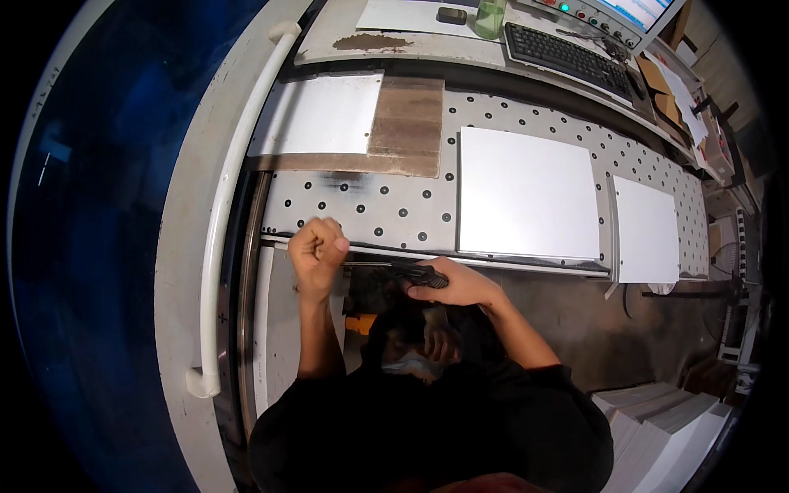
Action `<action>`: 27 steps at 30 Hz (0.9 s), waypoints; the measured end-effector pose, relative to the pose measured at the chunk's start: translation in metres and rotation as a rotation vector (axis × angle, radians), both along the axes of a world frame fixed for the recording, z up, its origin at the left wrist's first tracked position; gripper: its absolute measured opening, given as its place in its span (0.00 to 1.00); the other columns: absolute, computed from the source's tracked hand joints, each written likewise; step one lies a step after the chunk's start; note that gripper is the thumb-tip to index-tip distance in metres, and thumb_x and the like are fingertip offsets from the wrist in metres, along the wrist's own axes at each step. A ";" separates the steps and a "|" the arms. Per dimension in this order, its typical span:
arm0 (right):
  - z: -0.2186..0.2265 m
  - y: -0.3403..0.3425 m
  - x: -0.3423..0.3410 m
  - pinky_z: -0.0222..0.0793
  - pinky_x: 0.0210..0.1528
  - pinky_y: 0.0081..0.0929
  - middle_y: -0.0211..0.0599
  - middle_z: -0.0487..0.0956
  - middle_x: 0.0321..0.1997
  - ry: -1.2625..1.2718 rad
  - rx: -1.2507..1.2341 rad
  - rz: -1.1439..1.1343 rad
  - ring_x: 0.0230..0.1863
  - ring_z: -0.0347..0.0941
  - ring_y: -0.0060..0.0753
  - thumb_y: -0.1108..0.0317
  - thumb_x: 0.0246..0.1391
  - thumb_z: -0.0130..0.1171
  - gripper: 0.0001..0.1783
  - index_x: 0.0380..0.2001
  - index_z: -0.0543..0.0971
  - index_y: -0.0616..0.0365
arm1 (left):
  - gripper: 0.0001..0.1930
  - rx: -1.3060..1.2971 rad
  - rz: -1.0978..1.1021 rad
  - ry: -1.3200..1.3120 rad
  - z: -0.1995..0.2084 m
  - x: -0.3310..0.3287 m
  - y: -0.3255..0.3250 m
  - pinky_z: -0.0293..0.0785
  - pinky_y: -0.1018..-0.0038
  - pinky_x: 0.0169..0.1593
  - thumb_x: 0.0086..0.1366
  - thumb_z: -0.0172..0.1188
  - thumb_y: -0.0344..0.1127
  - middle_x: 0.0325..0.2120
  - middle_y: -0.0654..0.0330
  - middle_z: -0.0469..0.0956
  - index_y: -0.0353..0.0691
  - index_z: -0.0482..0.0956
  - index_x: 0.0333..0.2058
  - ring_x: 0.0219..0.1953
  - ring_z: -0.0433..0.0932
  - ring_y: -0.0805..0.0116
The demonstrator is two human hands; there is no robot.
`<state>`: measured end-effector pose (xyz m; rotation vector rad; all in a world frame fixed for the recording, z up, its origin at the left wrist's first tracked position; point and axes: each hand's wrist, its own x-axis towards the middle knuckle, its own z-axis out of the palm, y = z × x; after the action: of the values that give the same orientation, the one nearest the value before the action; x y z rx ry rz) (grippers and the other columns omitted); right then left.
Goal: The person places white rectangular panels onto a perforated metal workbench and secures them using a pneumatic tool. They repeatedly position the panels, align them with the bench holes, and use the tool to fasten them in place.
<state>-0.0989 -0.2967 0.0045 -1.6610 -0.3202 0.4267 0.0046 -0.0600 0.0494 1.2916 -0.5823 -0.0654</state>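
Note:
My left hand [319, 251] is closed in a fist just over the front edge of the perforated worktable [403, 205]. What its fingers hold, if anything, is hidden. To the right of it, my right hand [460, 283] is wrapped around a black tool with a ribbed handle [429, 276]. A thin rod runs from the tool toward my left hand; its exact kind cannot be made out. Both hands are near my body. Beyond them on the table lie a large stack of white sheets [528, 193] and a smaller white stack [646, 230].
A brown board [408, 123] with a white sheet [316, 115] lies at the back left. Behind the table are a keyboard [567, 62], a green bottle [490, 18] and a monitor. A white rail [234, 181] runs along the left. More stacked sheets [657, 435] stand lower right.

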 end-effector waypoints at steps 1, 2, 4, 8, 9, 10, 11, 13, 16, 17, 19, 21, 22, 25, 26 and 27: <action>0.004 -0.003 -0.002 0.73 0.39 0.25 0.31 0.79 0.28 -0.082 0.014 -0.017 0.34 0.77 0.21 0.57 0.64 0.63 0.16 0.40 0.82 0.61 | 0.14 -0.109 0.028 0.018 0.000 0.003 -0.008 0.56 0.81 0.29 0.67 0.62 0.27 0.22 0.68 0.64 0.42 0.65 0.26 0.24 0.57 0.81; 0.009 -0.007 -0.004 0.73 0.42 0.27 0.33 0.79 0.30 -0.091 0.060 -0.071 0.36 0.77 0.23 0.56 0.64 0.63 0.17 0.43 0.81 0.62 | 0.11 -0.217 0.062 0.031 0.003 0.006 -0.017 0.58 0.80 0.30 0.67 0.61 0.28 0.24 0.66 0.67 0.40 0.67 0.28 0.25 0.60 0.80; 0.015 -0.023 -0.011 0.74 0.48 0.31 0.35 0.81 0.34 -0.103 0.144 -0.182 0.42 0.78 0.27 0.54 0.65 0.62 0.21 0.48 0.80 0.62 | 0.07 -0.234 0.138 0.044 -0.002 0.027 -0.024 0.62 0.79 0.33 0.69 0.60 0.31 0.28 0.64 0.70 0.38 0.71 0.34 0.28 0.64 0.77; -0.012 -0.063 -0.019 0.76 0.44 0.34 0.33 0.79 0.37 -0.190 0.332 -0.994 0.42 0.78 0.32 0.40 0.66 0.57 0.33 0.55 0.72 0.60 | 0.12 0.209 0.297 -0.062 -0.059 0.105 -0.020 0.71 0.74 0.41 0.71 0.60 0.38 0.35 0.58 0.75 0.35 0.74 0.43 0.38 0.73 0.69; -0.006 -0.075 -0.020 0.75 0.39 0.31 0.32 0.78 0.34 -0.089 0.295 -1.139 0.39 0.78 0.30 0.39 0.66 0.56 0.32 0.52 0.74 0.59 | 0.14 0.339 0.334 -0.114 -0.071 0.125 -0.022 0.72 0.73 0.43 0.71 0.60 0.40 0.38 0.57 0.76 0.35 0.75 0.46 0.42 0.74 0.66; -0.001 -0.087 -0.022 0.75 0.34 0.29 0.31 0.78 0.31 0.011 0.256 -1.286 0.36 0.78 0.29 0.37 0.66 0.54 0.32 0.50 0.75 0.59 | 0.16 0.413 0.367 -0.136 -0.078 0.144 -0.024 0.73 0.71 0.47 0.71 0.61 0.41 0.40 0.55 0.77 0.35 0.75 0.48 0.44 0.75 0.64; -0.008 -0.103 -0.027 0.72 0.30 0.26 0.30 0.77 0.28 0.097 0.160 -1.266 0.33 0.78 0.27 0.38 0.66 0.55 0.31 0.48 0.76 0.59 | 0.17 0.492 0.395 -0.157 -0.085 0.160 -0.026 0.73 0.70 0.50 0.70 0.61 0.43 0.43 0.54 0.77 0.36 0.75 0.50 0.46 0.75 0.61; -0.012 -0.117 -0.036 0.64 0.20 0.21 0.27 0.74 0.23 0.271 0.060 -1.208 0.25 0.75 0.23 0.39 0.65 0.56 0.29 0.42 0.78 0.58 | 0.20 0.667 0.459 -0.245 -0.104 0.199 -0.032 0.71 0.65 0.55 0.70 0.61 0.44 0.48 0.50 0.76 0.37 0.75 0.54 0.51 0.75 0.56; -0.023 -0.109 -0.045 0.62 0.18 0.20 0.27 0.74 0.20 0.426 -0.007 -1.007 0.21 0.74 0.22 0.39 0.62 0.59 0.28 0.37 0.79 0.57 | 0.25 0.923 0.557 -0.411 -0.141 0.269 -0.033 0.67 0.57 0.61 0.69 0.61 0.44 0.56 0.45 0.73 0.39 0.72 0.60 0.58 0.71 0.49; -0.022 -0.099 -0.044 0.62 0.17 0.20 0.27 0.74 0.19 0.432 0.004 -0.972 0.19 0.73 0.21 0.40 0.62 0.60 0.27 0.35 0.80 0.58 | 0.27 0.986 0.578 -0.440 -0.154 0.291 -0.032 0.66 0.54 0.62 0.69 0.61 0.45 0.57 0.45 0.71 0.40 0.70 0.62 0.60 0.70 0.47; -0.020 -0.075 -0.044 0.61 0.17 0.20 0.27 0.75 0.18 0.477 0.025 -0.923 0.18 0.73 0.20 0.43 0.63 0.62 0.26 0.33 0.82 0.59 | 0.31 1.118 0.519 -0.396 -0.176 0.324 -0.034 0.57 0.48 0.69 0.72 0.54 0.51 0.65 0.42 0.65 0.43 0.64 0.68 0.69 0.60 0.44; -0.025 -0.061 -0.045 0.61 0.17 0.19 0.26 0.75 0.18 0.524 0.028 -0.872 0.18 0.72 0.19 0.43 0.63 0.62 0.26 0.32 0.81 0.59 | 0.32 1.330 0.577 -0.444 -0.195 0.321 -0.054 0.50 0.47 0.72 0.73 0.48 0.55 0.69 0.41 0.59 0.46 0.63 0.70 0.72 0.55 0.43; -0.024 -0.053 -0.042 0.61 0.17 0.19 0.25 0.74 0.18 0.551 0.032 -0.854 0.18 0.72 0.18 0.43 0.63 0.62 0.26 0.32 0.81 0.58 | 0.33 1.441 0.612 -0.465 -0.202 0.319 -0.060 0.46 0.46 0.73 0.74 0.46 0.56 0.71 0.41 0.57 0.47 0.62 0.71 0.74 0.52 0.43; -0.018 -0.034 -0.035 0.59 0.17 0.18 0.27 0.74 0.18 0.578 -0.016 -0.747 0.19 0.72 0.18 0.46 0.64 0.62 0.24 0.32 0.79 0.59 | 0.33 1.393 0.583 -0.409 -0.201 0.309 -0.067 0.38 0.44 0.75 0.75 0.40 0.59 0.73 0.40 0.52 0.49 0.61 0.72 0.76 0.47 0.43; -0.015 -0.028 -0.032 0.59 0.17 0.18 0.27 0.74 0.18 0.575 -0.044 -0.709 0.19 0.71 0.18 0.46 0.64 0.62 0.24 0.31 0.79 0.60 | 0.32 1.381 0.603 -0.421 -0.203 0.303 -0.062 0.38 0.43 0.75 0.75 0.40 0.58 0.73 0.40 0.53 0.49 0.61 0.71 0.76 0.48 0.44; -0.014 -0.021 -0.028 0.60 0.18 0.19 0.27 0.73 0.17 0.551 -0.090 -0.695 0.18 0.70 0.17 0.46 0.64 0.62 0.25 0.29 0.79 0.60 | 0.32 1.367 0.609 -0.428 -0.204 0.299 -0.063 0.38 0.42 0.74 0.75 0.41 0.57 0.72 0.39 0.54 0.49 0.63 0.71 0.76 0.48 0.43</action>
<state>-0.1270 -0.3173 -0.0095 -1.5530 0.6765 0.3483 0.3040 -0.1233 -0.1542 2.8146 -0.4515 0.3970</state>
